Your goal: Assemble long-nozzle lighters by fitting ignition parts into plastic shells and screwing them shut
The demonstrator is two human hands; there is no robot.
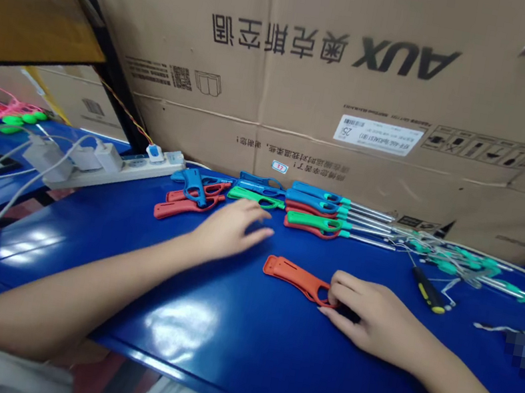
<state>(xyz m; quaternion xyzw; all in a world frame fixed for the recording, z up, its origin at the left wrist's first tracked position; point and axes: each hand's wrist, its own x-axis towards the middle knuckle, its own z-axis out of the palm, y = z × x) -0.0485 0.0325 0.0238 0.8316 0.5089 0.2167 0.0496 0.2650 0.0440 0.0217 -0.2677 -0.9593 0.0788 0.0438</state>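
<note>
My right hand [374, 314] grips the looped end of an orange-red plastic lighter shell [291, 277], which lies flat on the blue table [228, 333]. My left hand [228, 231] rests palm down and holds nothing. Nearest to it, a blue shell [190, 185] lies across red shells [184, 206]. Beyond my hands, long-nosed lighters [319, 223] with green, blue and red handles lie side by side, their metal tips pointing right.
A yellow-and-black screwdriver [429, 290] and a heap of teal-and-metal parts [454, 261] lie at the right. A power strip [114, 174] with white chargers and cables sits at the left. A large cardboard box [287, 58] stands behind the table.
</note>
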